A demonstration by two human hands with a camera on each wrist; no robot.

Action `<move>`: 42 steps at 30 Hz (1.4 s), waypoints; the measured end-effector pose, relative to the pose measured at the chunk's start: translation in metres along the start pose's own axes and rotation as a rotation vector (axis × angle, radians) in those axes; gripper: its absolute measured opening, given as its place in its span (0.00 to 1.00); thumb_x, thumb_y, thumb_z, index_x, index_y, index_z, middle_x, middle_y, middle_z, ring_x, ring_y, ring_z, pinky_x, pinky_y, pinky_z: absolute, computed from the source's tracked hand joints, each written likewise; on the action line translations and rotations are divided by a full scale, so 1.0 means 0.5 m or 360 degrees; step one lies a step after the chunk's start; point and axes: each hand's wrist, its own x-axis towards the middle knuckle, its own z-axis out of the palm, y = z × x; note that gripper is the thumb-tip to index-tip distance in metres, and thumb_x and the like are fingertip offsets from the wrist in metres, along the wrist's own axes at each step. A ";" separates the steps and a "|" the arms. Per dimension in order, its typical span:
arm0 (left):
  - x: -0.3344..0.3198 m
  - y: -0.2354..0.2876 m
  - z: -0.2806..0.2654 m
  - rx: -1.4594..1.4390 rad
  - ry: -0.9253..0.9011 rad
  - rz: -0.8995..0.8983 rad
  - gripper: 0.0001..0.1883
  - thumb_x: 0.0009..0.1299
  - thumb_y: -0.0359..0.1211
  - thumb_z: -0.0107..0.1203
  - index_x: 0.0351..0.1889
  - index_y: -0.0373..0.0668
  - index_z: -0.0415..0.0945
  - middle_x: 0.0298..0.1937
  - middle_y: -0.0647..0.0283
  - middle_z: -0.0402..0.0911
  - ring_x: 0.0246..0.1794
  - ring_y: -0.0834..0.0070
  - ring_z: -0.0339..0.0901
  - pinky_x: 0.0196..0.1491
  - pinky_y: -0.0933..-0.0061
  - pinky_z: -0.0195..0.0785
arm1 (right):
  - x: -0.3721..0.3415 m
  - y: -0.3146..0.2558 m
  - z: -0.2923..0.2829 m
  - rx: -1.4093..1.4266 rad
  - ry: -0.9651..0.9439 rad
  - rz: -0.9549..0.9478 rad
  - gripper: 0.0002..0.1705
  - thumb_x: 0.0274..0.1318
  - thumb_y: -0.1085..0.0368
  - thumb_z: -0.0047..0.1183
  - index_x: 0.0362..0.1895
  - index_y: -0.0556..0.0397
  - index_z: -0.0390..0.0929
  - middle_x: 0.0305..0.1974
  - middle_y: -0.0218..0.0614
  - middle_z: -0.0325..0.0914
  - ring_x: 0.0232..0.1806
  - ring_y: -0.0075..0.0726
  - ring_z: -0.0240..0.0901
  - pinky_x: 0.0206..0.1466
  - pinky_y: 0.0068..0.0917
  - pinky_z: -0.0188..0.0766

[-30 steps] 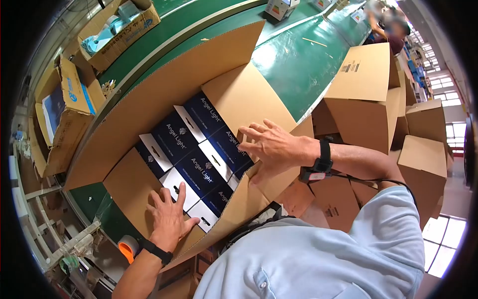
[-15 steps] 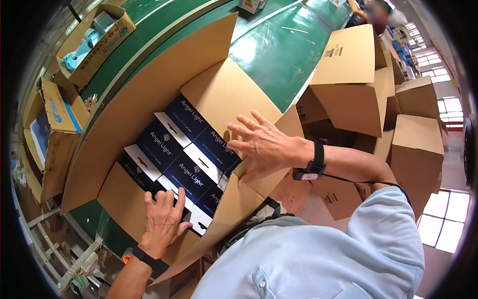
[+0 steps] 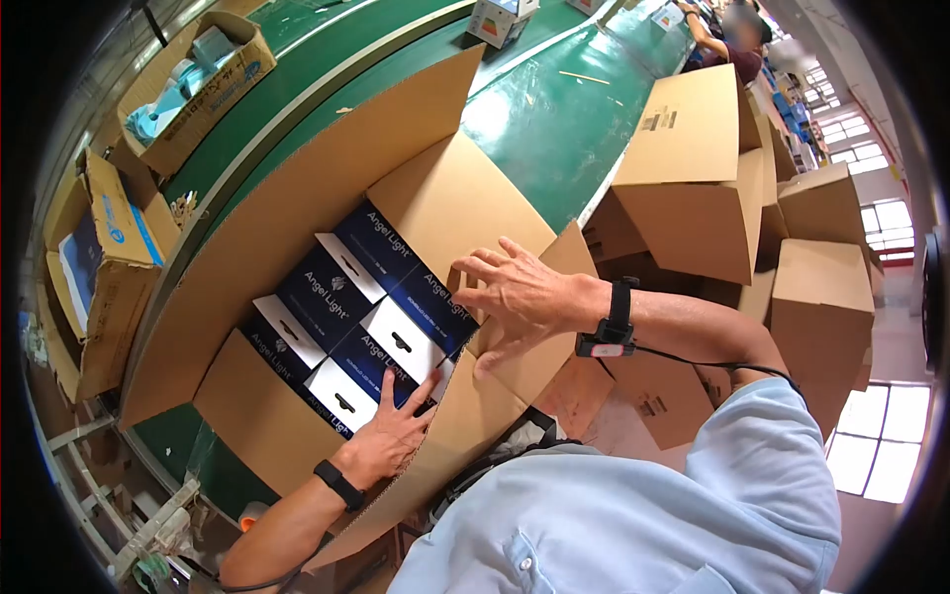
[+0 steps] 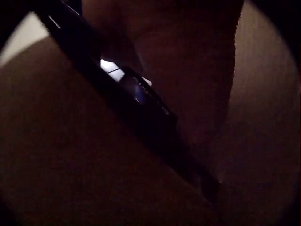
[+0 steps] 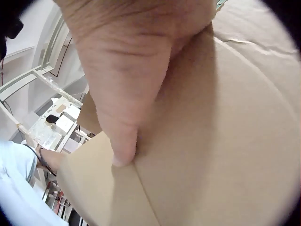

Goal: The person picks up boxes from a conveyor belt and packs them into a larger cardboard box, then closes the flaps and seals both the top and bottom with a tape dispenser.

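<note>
A big open carton [image 3: 450,183] holds rows of dark blue and white small boxes [image 3: 315,287] printed "Angel Light". My left hand [image 3: 391,441] reaches over the carton's near side, its spread fingers touching the nearest small boxes. Dark and blurred, the left wrist view shows little of that hand. My right hand [image 3: 529,292] lies with spread fingers over the carton's right side, fingertips near the boxes at that edge. In the right wrist view its thumb [image 5: 124,146] presses on the cardboard flap [image 5: 188,160] beside a crease.
Several brown cartons [image 3: 683,129] are stacked at the right. Two open boxes [image 3: 203,104] with contents stand at the left beyond the carton. Behind it runs a green work surface [image 3: 554,129] with a small white box [image 3: 502,20]. Another person [image 3: 737,49] is at the far right.
My left hand has moved right from the carton's left flap and across the small boxes to the near corner. My right hand stays at the right flap. The head view has shifted slightly.
</note>
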 end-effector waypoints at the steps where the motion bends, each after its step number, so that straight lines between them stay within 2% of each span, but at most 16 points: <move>1: -0.006 0.002 0.007 0.0023 -0.0012 -0.0030 0.36 0.76 0.41 0.50 0.85 0.58 0.60 0.85 0.63 0.55 0.91 0.48 0.36 0.75 0.07 0.37 | 0.006 0.006 0.001 -0.0005 0.0108 -0.0037 0.56 0.47 0.17 0.64 0.62 0.51 0.83 0.67 0.55 0.69 0.76 0.59 0.61 0.74 0.69 0.58; 6: -0.047 -0.054 0.004 -0.0257 0.0194 0.0069 0.29 0.76 0.41 0.49 0.76 0.51 0.72 0.80 0.61 0.64 0.88 0.56 0.49 0.78 0.23 0.50 | 0.043 0.031 0.074 -0.0022 0.0578 -0.0130 0.53 0.48 0.16 0.63 0.59 0.49 0.82 0.57 0.51 0.71 0.74 0.64 0.59 0.74 0.70 0.57; 7: -0.079 -0.081 -0.034 0.0029 0.0492 0.0072 0.23 0.74 0.37 0.53 0.66 0.45 0.80 0.73 0.61 0.75 0.81 0.57 0.63 0.78 0.37 0.60 | 0.051 0.041 0.090 -0.0054 0.0663 -0.0150 0.52 0.48 0.16 0.63 0.59 0.47 0.82 0.58 0.51 0.70 0.74 0.64 0.58 0.75 0.70 0.56; 8: -0.119 -0.108 -0.067 0.0045 0.0676 -0.0028 0.18 0.71 0.33 0.57 0.58 0.40 0.85 0.65 0.60 0.83 0.74 0.55 0.73 0.77 0.44 0.64 | 0.057 0.051 0.109 -0.0078 0.0743 -0.0177 0.52 0.48 0.16 0.62 0.60 0.46 0.82 0.58 0.51 0.69 0.74 0.65 0.57 0.76 0.71 0.54; 9: -0.164 -0.123 -0.109 0.0188 0.0679 -0.0147 0.17 0.68 0.29 0.60 0.55 0.39 0.85 0.68 0.57 0.81 0.73 0.53 0.75 0.78 0.44 0.63 | 0.065 0.059 0.125 -0.0097 0.0821 -0.0209 0.52 0.49 0.16 0.62 0.61 0.45 0.82 0.58 0.51 0.69 0.74 0.65 0.56 0.77 0.72 0.53; 12: -0.244 -0.097 -0.220 0.0200 0.0726 -0.0511 0.21 0.67 0.35 0.66 0.56 0.38 0.84 0.67 0.52 0.82 0.76 0.47 0.72 0.79 0.36 0.58 | 0.070 0.070 0.165 -0.0043 0.0977 -0.0190 0.46 0.51 0.21 0.65 0.61 0.40 0.81 0.59 0.52 0.67 0.77 0.66 0.53 0.83 0.75 0.44; 14: -0.220 -0.022 -0.229 0.0060 0.0802 -0.0483 0.28 0.65 0.43 0.71 0.60 0.40 0.83 0.69 0.52 0.81 0.77 0.44 0.69 0.81 0.32 0.52 | 0.066 0.067 0.173 0.0005 0.0990 -0.0151 0.42 0.52 0.25 0.68 0.62 0.38 0.81 0.61 0.49 0.66 0.79 0.66 0.51 0.85 0.75 0.40; 15: -0.200 0.019 -0.201 0.0090 0.0723 -0.0508 0.36 0.63 0.51 0.72 0.67 0.46 0.79 0.75 0.53 0.75 0.83 0.45 0.62 0.83 0.29 0.41 | 0.067 0.067 0.177 0.0008 0.1005 -0.0148 0.42 0.52 0.26 0.68 0.62 0.38 0.81 0.61 0.48 0.66 0.80 0.66 0.51 0.85 0.75 0.39; 18: -0.124 0.109 -0.139 0.0082 0.0484 -0.0658 0.43 0.67 0.59 0.67 0.79 0.58 0.71 0.84 0.58 0.63 0.89 0.51 0.48 0.84 0.26 0.30 | 0.067 0.065 0.183 0.0040 0.1028 -0.0140 0.42 0.52 0.29 0.71 0.64 0.37 0.80 0.62 0.47 0.66 0.80 0.65 0.51 0.85 0.76 0.38; 21: -0.091 0.083 0.017 0.0236 0.0389 -0.0819 0.45 0.70 0.65 0.61 0.84 0.65 0.63 0.90 0.61 0.49 0.91 0.53 0.34 0.84 0.27 0.19 | 0.066 0.070 0.183 -0.0032 0.0983 -0.0174 0.46 0.53 0.29 0.69 0.70 0.36 0.75 0.70 0.49 0.65 0.83 0.66 0.47 0.85 0.76 0.37; 26: -0.091 0.042 0.054 -0.0203 0.0421 -0.0915 0.42 0.72 0.63 0.60 0.84 0.69 0.63 0.91 0.64 0.45 0.92 0.54 0.33 0.84 0.27 0.21 | 0.064 -0.006 0.199 0.0028 0.0642 -0.0659 0.50 0.60 0.30 0.63 0.80 0.39 0.66 0.84 0.50 0.53 0.88 0.64 0.39 0.86 0.74 0.34; 31: -0.077 0.055 0.069 0.0357 0.0539 -0.0958 0.44 0.71 0.62 0.62 0.84 0.65 0.63 0.89 0.59 0.51 0.91 0.55 0.38 0.84 0.27 0.25 | 0.076 -0.031 0.232 0.0033 0.0544 -0.0623 0.51 0.62 0.26 0.58 0.81 0.38 0.64 0.86 0.47 0.49 0.88 0.61 0.40 0.88 0.66 0.32; 32: -0.073 0.065 0.066 0.0152 0.0565 -0.0974 0.44 0.71 0.62 0.62 0.83 0.64 0.64 0.89 0.59 0.52 0.91 0.55 0.39 0.84 0.28 0.26 | 0.077 -0.029 0.231 0.0027 0.0566 -0.0620 0.51 0.63 0.26 0.57 0.81 0.38 0.64 0.86 0.46 0.50 0.88 0.60 0.40 0.88 0.65 0.33; 35: -0.064 0.107 0.062 -0.0287 0.0686 -0.0991 0.44 0.69 0.63 0.63 0.81 0.59 0.68 0.89 0.58 0.54 0.90 0.54 0.44 0.85 0.35 0.35 | 0.068 -0.019 0.214 0.0186 0.0667 -0.0609 0.55 0.62 0.30 0.62 0.83 0.47 0.60 0.84 0.56 0.50 0.88 0.63 0.39 0.88 0.64 0.33; 40: -0.068 0.091 0.092 -0.0084 0.0868 -0.1077 0.43 0.66 0.61 0.68 0.77 0.57 0.73 0.86 0.57 0.59 0.89 0.48 0.45 0.86 0.42 0.38 | 0.163 -0.021 0.153 0.0330 0.0981 -0.0366 0.63 0.60 0.29 0.63 0.83 0.59 0.54 0.84 0.63 0.46 0.88 0.66 0.36 0.88 0.64 0.33; 42: -0.072 0.087 0.093 0.0081 0.0938 -0.1111 0.42 0.66 0.60 0.69 0.76 0.58 0.75 0.85 0.57 0.60 0.89 0.48 0.44 0.85 0.40 0.39 | 0.228 -0.041 0.136 0.0283 0.0867 -0.0419 0.67 0.59 0.25 0.61 0.81 0.66 0.54 0.84 0.64 0.46 0.88 0.66 0.37 0.89 0.62 0.32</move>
